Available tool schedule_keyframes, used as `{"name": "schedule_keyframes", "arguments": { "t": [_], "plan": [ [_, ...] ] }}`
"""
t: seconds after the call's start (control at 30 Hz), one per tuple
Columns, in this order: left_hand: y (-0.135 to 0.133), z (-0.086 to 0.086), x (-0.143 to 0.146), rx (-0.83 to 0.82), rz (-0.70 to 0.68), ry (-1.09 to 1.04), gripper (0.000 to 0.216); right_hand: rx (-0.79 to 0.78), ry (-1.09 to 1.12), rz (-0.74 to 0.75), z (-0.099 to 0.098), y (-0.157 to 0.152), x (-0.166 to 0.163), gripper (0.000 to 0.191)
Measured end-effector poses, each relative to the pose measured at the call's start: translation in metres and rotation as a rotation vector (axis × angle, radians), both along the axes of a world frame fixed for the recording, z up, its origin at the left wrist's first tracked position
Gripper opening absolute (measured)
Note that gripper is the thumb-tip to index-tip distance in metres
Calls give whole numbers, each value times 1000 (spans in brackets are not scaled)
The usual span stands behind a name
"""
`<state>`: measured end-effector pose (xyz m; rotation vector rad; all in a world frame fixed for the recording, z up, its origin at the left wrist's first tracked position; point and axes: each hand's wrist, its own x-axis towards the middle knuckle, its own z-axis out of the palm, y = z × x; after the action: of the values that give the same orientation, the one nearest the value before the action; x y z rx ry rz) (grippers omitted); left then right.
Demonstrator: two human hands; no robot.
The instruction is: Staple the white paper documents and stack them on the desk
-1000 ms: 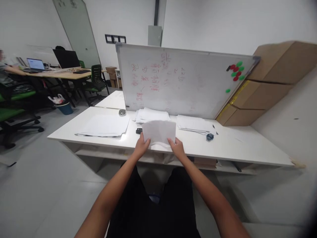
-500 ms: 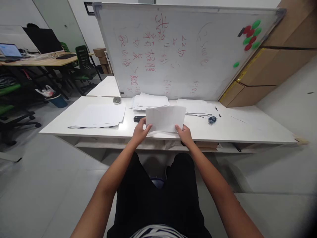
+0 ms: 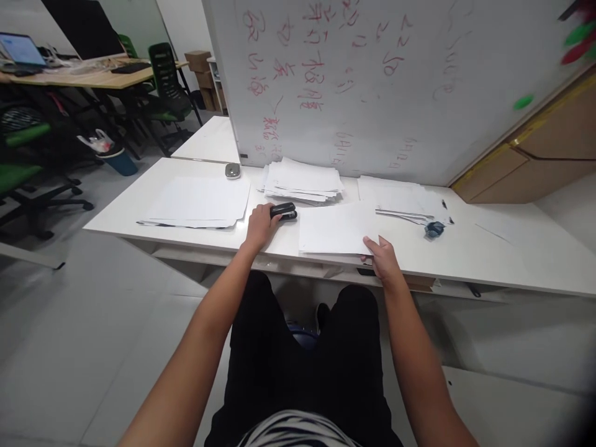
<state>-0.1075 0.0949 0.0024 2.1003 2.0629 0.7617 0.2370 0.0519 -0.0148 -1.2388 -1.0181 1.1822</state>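
My left hand (image 3: 261, 225) is closed around the rear end of a black stapler (image 3: 285, 212), whose jaw end points right, toward the paper. In my right hand (image 3: 382, 256) are white paper sheets (image 3: 336, 228), pinched at their lower right corner, thumb on top. The sheets lie low over the table's front part, and their left edge is close to the stapler. Just behind the stapler and sheets is an uneven stack of papers (image 3: 305, 179). How many sheets my right hand holds I cannot tell.
On the white table (image 3: 488, 261) a broad paper pile (image 3: 195, 202) lies left, with a small rounded metallic object (image 3: 233, 171) behind it. More papers (image 3: 395, 194) and a dark blue object (image 3: 434, 230) lie right. A whiteboard (image 3: 326, 124) stands behind; cardboard boxes (image 3: 540, 167) are at right.
My left hand has let go of the paper and taken hold of the stapler. The sheets, now held only by my right hand, are flatter and lower. The view has tilted down.
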Motion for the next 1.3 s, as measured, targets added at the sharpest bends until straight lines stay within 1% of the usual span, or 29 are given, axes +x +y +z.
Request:
{"name": "schedule_keyframes", "arguments": {
  "t": [0.07, 0.17, 0.27, 0.4, 0.53, 0.73, 0.87, 1.0, 1.3],
  "plan": [
    [1, 0, -1, -10, -21, -8, 43, -22, -14, 6, 1, 1, -1, 39],
    [2, -1, -2, -3, -32, -1, 43, -43, 23, 14, 3, 2, 1, 40],
    [1, 0, -2, -7, -33, 17, 43, -72, 47, 57, 5, 3, 4, 41],
    [0, 2, 0, -24, -29, 35, 41, -89, -13, 102, 5, 4, 4, 39],
    [0, 0, 1, -21, -28, 59, 40, -91, -72, 117, 6, 4, 0, 39],
    [-1, -1, 2, -25, -70, 130, 39, -116, -116, 163, 12, 2, -5, 38],
    [-3, 0, 5, -16, -101, 211, 43, -127, -148, 166, 16, -1, -9, 38],
    [-4, -1, 6, -14, -111, 235, 50, -147, -167, 173, 18, -4, -12, 38],
    [-4, -1, 6, 3, -112, 230, 39, -152, -176, 210, 17, -4, -9, 40]
  ]
}}
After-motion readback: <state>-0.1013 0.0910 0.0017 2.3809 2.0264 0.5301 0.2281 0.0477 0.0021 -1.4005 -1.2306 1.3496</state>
